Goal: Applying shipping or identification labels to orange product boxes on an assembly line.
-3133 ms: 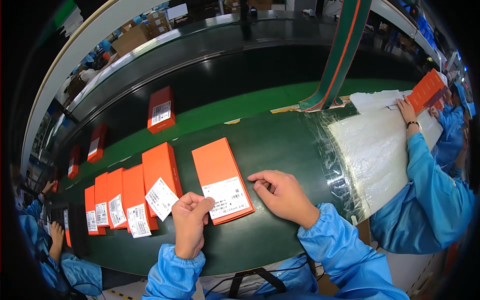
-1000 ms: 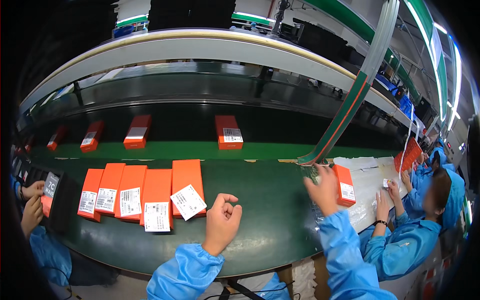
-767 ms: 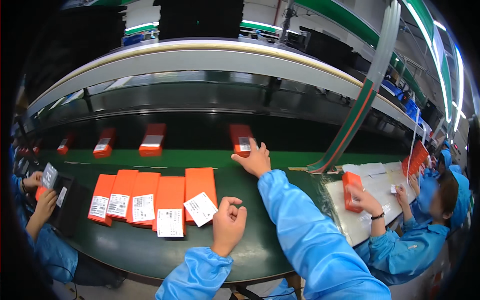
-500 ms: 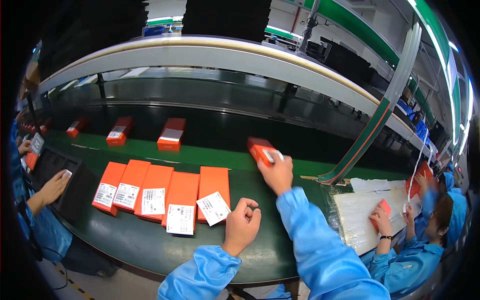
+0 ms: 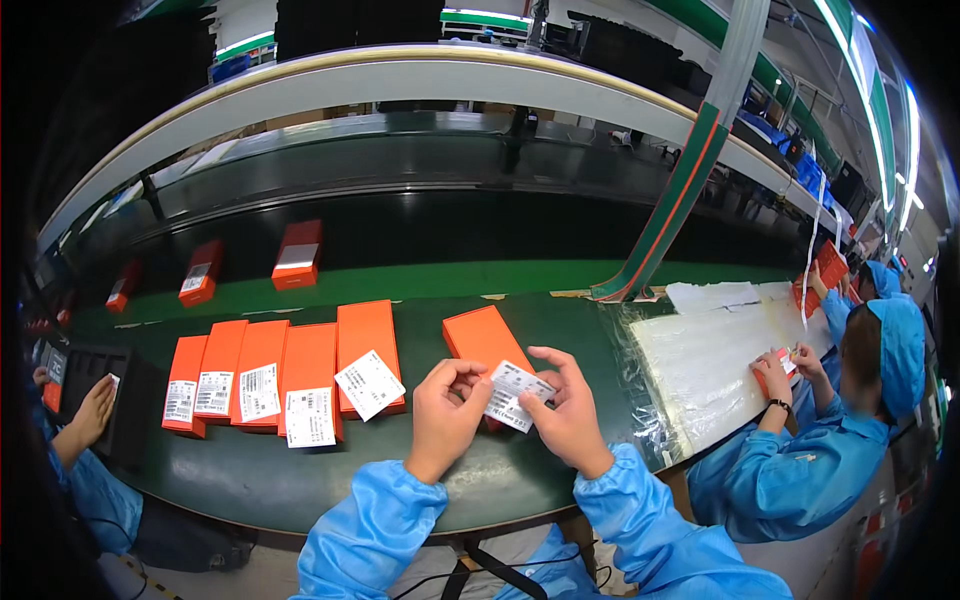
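A dark green worktop [image 5: 250, 480] runs left to right, with a green strip [image 5: 400, 277] along its far side. On the left stands a row of five labelled orange boxes [image 5: 262, 352]; right of it lies a single orange box [image 5: 483, 335], its near end partly hidden. The left hand [image 5: 447, 420] and right hand [image 5: 572, 415] meet there, each grip clamped on one side of a white label [image 5: 513, 380]. The step seems to be lining up the label over the single box; contact cannot be told. The next move likely calls for squaring it with the edges. In the preceding frame, the right hand grasped a box at the far strip, while the left was curled with no label visible.
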The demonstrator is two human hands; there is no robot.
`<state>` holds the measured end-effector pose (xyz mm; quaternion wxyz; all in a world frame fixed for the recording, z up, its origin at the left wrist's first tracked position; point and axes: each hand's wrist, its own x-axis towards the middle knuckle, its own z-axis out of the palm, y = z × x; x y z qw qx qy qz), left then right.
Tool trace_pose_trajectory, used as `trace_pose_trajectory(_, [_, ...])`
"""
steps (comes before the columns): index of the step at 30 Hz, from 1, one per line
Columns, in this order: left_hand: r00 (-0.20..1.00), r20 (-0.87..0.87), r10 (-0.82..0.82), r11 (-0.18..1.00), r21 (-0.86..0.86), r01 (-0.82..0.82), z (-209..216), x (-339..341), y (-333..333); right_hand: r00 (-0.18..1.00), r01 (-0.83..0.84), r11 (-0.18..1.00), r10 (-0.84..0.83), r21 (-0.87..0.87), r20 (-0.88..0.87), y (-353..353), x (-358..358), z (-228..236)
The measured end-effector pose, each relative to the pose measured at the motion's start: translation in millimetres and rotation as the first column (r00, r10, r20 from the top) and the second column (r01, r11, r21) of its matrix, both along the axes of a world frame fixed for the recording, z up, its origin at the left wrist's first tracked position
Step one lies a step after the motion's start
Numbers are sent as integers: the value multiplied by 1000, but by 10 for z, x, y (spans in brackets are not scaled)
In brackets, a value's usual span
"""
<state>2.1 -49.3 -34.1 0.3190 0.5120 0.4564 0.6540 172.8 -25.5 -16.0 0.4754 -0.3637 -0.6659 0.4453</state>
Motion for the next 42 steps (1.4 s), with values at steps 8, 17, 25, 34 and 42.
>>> trace_pose_trajectory(8, [777,506,-375,725,-362,585,33,-381,-135,986,-167,954,162,-248,-40,5,80,84])
trace_pose_trajectory(17, [401,738,-543,441,-156,884,-43,-365,-205,851,-500,688,281,-525,-443,-153,105,137])
trace_pose_trajectory(25, [618,461,-637,493,-372,786,-58,-334,-158,944,-309,889,243,-337,-224,-248,102,29])
trace_pose_trajectory(34, [947,-115,-301,943,-186,277,-55,37,-281,924,-15,961,-92,-278,-370,-490,138,-74])
trace_pose_trajectory(42, [879,36,-476,833,-301,464,-26,68,-291,992,-116,924,86,-364,-97,-528,561,-238])
